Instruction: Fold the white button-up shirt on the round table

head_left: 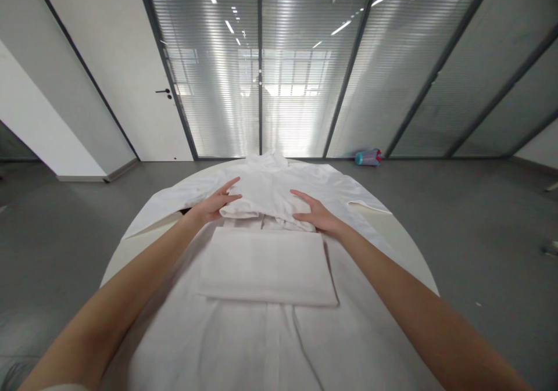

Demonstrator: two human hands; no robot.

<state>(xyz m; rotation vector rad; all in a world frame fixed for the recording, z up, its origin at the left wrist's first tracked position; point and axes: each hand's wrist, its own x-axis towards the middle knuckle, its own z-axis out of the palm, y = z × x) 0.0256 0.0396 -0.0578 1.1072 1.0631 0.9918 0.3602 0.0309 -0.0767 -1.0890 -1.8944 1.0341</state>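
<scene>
A white long garment (226, 344), which looks like a coat, is spread over the table with its sleeves out to both sides. A flat, neatly folded white cloth (270, 266) lies on its middle. Just beyond that is a looser folded white cloth piece (270, 196), near the garment's collar end. My left hand (215, 204) rests at the left side of this looser piece, fingers spread apart. At its right side, my right hand (314, 212) touches the fabric, also with fingers stretched out. The undersides of both hands are hidden.
The round white table (405, 246) shows its rim at left and right. Beyond it stand glass partitions (300, 89) with blinds and a white door (117, 60). A blue and red cylindrical object (368, 157) lies on the grey floor by the partition.
</scene>
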